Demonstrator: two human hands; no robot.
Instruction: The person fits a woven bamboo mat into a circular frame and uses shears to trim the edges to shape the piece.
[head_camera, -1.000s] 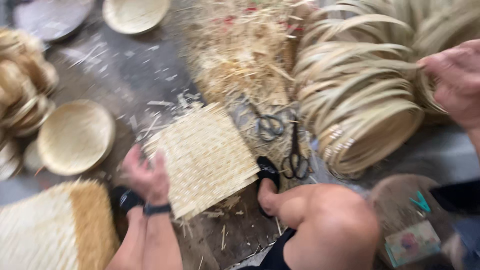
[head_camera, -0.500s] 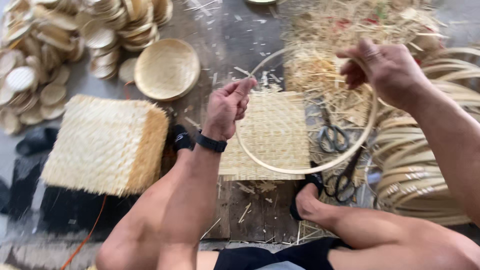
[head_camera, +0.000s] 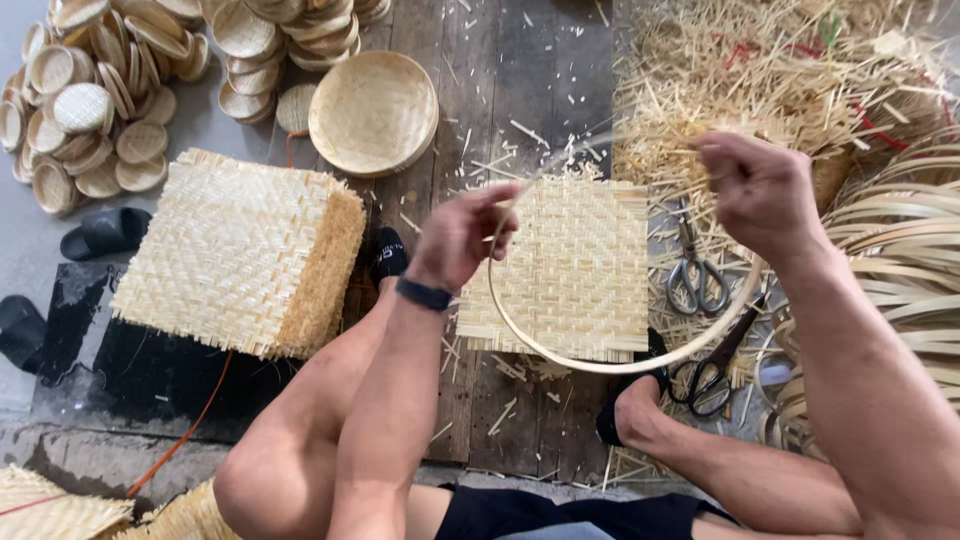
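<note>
Both hands, left (head_camera: 462, 237) and right (head_camera: 762, 190), grip a bamboo hoop (head_camera: 640, 360) (its top arc blurred) over a woven mat (head_camera: 575, 270).

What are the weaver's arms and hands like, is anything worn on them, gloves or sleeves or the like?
Both hands are bare, no gloves. The left hand has a dark band, like a watch or wristband, around its wrist. The right hand shows nothing on its wrist. Both forearms are uncovered, with no sleeves in view.

place: basket-weaving workshop | left of hands: stacked woven mats (head_camera: 235, 250), finished round trays (head_camera: 373, 112) | right of hands: bamboo hoops (head_camera: 900, 250), straw offcuts (head_camera: 770, 70), scissors (head_camera: 697, 275)
</note>
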